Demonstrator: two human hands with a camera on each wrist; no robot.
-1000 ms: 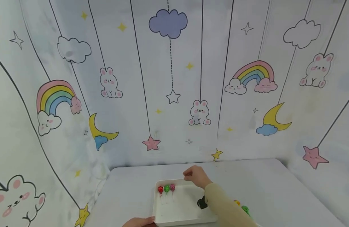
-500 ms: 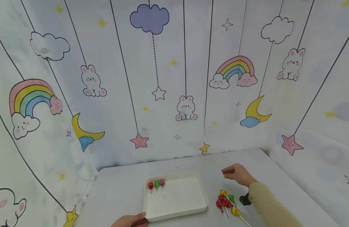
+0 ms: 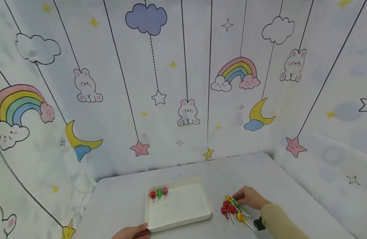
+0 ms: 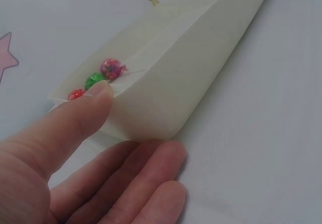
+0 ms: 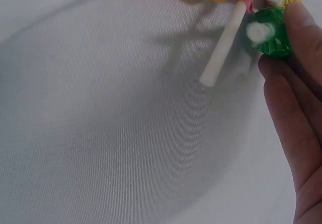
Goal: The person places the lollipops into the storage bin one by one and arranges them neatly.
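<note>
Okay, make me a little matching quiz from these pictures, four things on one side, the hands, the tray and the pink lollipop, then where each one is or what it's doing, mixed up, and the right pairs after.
Things
1. Tray
2. Left hand
3. Right hand
4. Pink lollipop

Places and states
A. Pinches a green lollipop outside the tray
B. At the right end of a row of three
C. Pale, with three lollipops inside
D. Holds the tray's near left corner

Pairs: 1-C, 2-D, 3-A, 4-B
</note>
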